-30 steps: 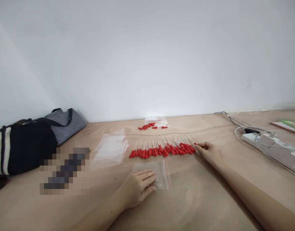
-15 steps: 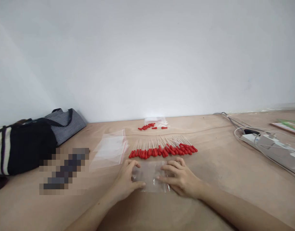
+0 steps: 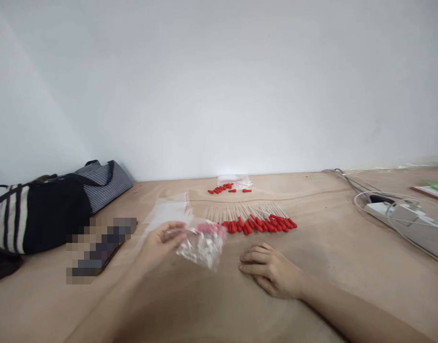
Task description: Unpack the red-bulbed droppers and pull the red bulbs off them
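Note:
My left hand (image 3: pixel 165 240) is closed on the edge of a clear plastic zip bag (image 3: pixel 202 245), lifted and tilted above the table. The bag partly covers the left end of a row of droppers (image 3: pixel 254 224) with red bulbs and thin clear stems. The bulbs point toward me and the stems toward the wall. My right hand (image 3: pixel 270 269) rests on the table in front of the row, fingers loosely bent and nothing visible in them. Behind my left hand lies a fanned pile of flat clear zip bags (image 3: pixel 168 209), partly hidden by that hand.
Near the wall, several loose red bulbs (image 3: pixel 220 188) and white sticks lie by another clear bag (image 3: pixel 233 179). A black bag (image 3: pixel 54 214) and a blurred dark object (image 3: pixel 100 250) are at left. A power strip (image 3: pixel 408 219) with cables stands at right.
The clear zip bag that lay flat between both hands is now lifted and moved left in my left hand. My right hand has let go of it and stays on the table.

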`<action>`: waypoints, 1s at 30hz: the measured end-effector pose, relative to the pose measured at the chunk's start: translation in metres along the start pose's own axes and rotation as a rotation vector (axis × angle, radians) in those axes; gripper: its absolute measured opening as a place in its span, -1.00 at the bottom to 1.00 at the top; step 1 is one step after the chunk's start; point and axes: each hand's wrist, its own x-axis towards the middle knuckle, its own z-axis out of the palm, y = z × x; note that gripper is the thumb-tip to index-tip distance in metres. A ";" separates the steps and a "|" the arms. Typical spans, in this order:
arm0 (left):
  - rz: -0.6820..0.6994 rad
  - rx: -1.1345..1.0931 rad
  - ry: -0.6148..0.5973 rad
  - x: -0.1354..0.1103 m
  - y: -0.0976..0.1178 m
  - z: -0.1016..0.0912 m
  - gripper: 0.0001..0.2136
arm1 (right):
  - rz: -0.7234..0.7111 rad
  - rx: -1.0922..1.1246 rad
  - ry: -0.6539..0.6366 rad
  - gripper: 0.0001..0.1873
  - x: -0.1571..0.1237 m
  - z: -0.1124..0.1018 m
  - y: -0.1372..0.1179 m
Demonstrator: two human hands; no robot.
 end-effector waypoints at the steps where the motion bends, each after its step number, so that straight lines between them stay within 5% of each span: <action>1: 0.051 0.023 0.113 0.012 -0.002 -0.014 -0.56 | 0.024 0.001 0.000 -0.67 0.000 0.000 0.000; 4: 0.108 0.156 0.319 0.051 -0.013 -0.053 -0.59 | 0.081 -0.002 0.006 -0.71 0.000 -0.002 -0.001; 7: 0.072 0.409 0.333 0.075 -0.029 -0.069 -0.66 | 0.114 0.001 0.003 -0.73 0.001 -0.004 -0.004; 10: 0.162 0.794 0.483 0.073 -0.037 -0.057 -0.72 | 0.139 0.013 -0.009 -0.72 0.002 -0.006 -0.006; 12: 0.361 0.930 0.546 0.057 -0.037 -0.035 -0.74 | 0.151 0.022 -0.014 -0.72 0.003 -0.007 -0.006; 14: 0.621 0.938 0.299 0.034 -0.033 -0.009 -0.71 | 0.151 0.038 -0.024 -0.71 0.003 -0.007 -0.005; 16: 0.762 0.908 -0.072 0.010 -0.025 0.017 -0.58 | 0.149 0.057 -0.035 -0.70 0.003 -0.008 -0.003; 20: 0.713 0.856 -0.678 -0.023 -0.011 0.050 -0.42 | 0.176 0.076 -0.026 -0.66 0.000 -0.009 0.005; 22: 0.647 0.837 -0.767 -0.027 -0.008 0.056 -0.44 | 0.191 0.079 0.000 -0.66 -0.002 -0.007 0.008; 25: 0.586 0.810 -0.743 -0.027 -0.009 0.058 -0.47 | 0.216 0.020 0.095 -0.73 -0.003 -0.002 0.012; 30: 0.599 0.738 -0.693 -0.023 -0.016 0.061 -0.50 | 0.412 -0.399 0.504 -0.82 0.007 0.007 0.020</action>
